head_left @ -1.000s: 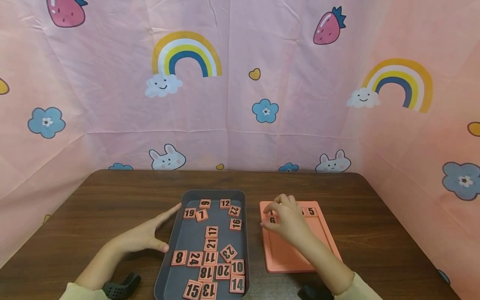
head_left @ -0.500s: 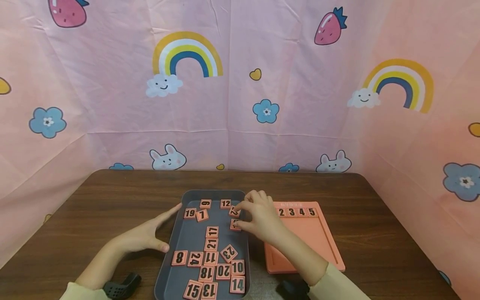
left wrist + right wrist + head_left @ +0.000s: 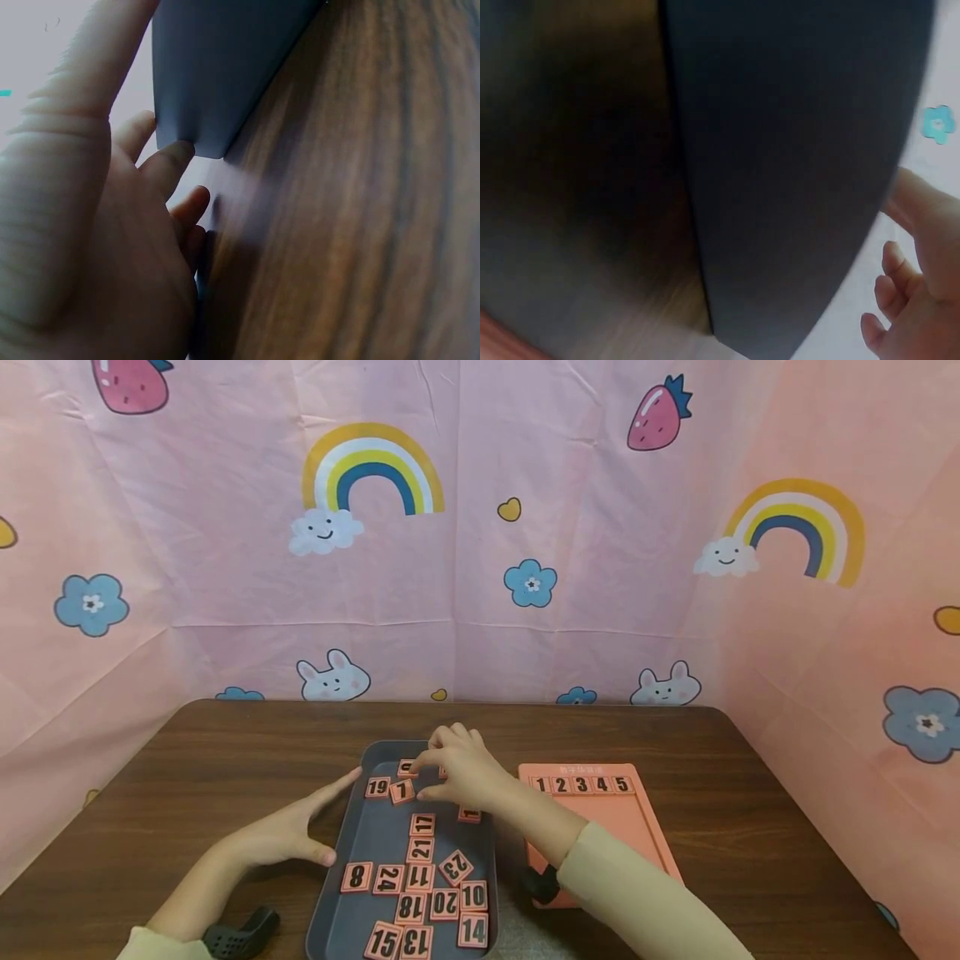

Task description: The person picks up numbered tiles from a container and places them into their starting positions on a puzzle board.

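Note:
My left hand [image 3: 281, 831] lies along the left side of a dark grey tray [image 3: 360, 827], thumb and index finger spread. In the left wrist view, fingertips [image 3: 184, 148] touch the tray's outer wall. My right hand [image 3: 465, 770] hovers over the tray's far part, thumb and index finger apart, with no tile visible between them. Near its thumb lies a number tile marked 7 [image 3: 402, 791]. A tile reading 6 or 9 [image 3: 407, 767] is partly behind the index finger. Beside these sits the 19 tile [image 3: 378, 787]. The hand covers tiles at the tray's far right.
Right of the tray lies a pink-orange board [image 3: 630, 827] with tiles 1 to 5 along its top row; my right forearm hides part of it. Several tiles, such as the 8 tile [image 3: 356, 877], fill the tray's near half. A patterned cloth [image 3: 480, 568] hangs behind the wooden table [image 3: 247, 752].
My right hand has moved left from the board, across the tray's right edge, to near the 7 tile. The left hand stays at the tray's side.

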Action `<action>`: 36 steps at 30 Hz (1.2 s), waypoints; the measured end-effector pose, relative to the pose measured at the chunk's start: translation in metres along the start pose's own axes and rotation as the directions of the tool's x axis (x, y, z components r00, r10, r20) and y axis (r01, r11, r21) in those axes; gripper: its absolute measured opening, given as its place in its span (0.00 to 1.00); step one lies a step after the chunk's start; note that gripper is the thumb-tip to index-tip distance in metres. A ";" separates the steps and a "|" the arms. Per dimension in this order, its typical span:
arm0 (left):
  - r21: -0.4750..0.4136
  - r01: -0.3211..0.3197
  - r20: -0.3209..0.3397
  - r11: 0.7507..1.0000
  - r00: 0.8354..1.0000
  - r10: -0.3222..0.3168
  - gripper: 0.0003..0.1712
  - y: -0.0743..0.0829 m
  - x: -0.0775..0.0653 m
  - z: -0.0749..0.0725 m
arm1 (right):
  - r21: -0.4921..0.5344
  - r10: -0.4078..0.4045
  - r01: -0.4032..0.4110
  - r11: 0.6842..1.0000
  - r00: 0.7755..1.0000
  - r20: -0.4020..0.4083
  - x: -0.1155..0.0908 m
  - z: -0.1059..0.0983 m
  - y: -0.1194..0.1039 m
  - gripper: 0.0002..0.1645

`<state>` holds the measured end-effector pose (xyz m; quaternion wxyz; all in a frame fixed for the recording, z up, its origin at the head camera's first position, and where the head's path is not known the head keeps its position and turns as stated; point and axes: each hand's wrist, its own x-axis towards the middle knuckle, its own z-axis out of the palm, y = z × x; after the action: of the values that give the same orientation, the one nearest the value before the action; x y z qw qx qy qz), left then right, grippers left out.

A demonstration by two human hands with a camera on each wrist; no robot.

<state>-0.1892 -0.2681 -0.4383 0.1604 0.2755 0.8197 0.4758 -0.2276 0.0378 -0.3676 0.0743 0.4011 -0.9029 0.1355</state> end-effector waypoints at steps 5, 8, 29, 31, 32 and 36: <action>0.011 -0.002 0.002 1.000 1.000 0.002 0.60 0.001 0.000 0.000 | -0.048 -0.005 0.008 0.999 0.998 0.061 0.013 0.007 0.003 0.23; 0.017 0.007 0.005 1.000 1.000 -0.007 0.61 0.001 0.000 -0.001 | -0.065 0.000 0.007 0.998 0.996 0.092 0.020 0.013 0.006 0.23; -0.004 0.012 0.014 1.000 1.000 -0.012 0.61 0.002 0.000 -0.001 | -0.150 0.026 -0.001 0.989 0.986 0.164 0.032 0.034 0.006 0.23; -0.004 0.016 0.016 1.000 1.000 -0.016 0.61 0.002 0.000 -0.001 | -0.146 0.027 -0.003 0.989 0.986 0.163 0.031 0.033 0.005 0.23; -0.005 0.020 0.016 1.000 1.000 -0.020 0.61 0.003 0.000 -0.001 | -0.145 0.030 -0.007 0.989 0.986 0.161 0.031 0.032 0.004 0.23; 0.008 0.027 0.003 1.000 1.000 -0.027 0.61 0.003 0.000 0.000 | -0.158 0.028 -0.006 0.987 0.990 0.139 0.029 0.030 0.003 0.23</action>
<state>-0.1882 -0.2672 -0.4360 0.1670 0.2657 0.8250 0.4699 -0.2500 0.0098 -0.3893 0.0405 0.3947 -0.9172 0.0359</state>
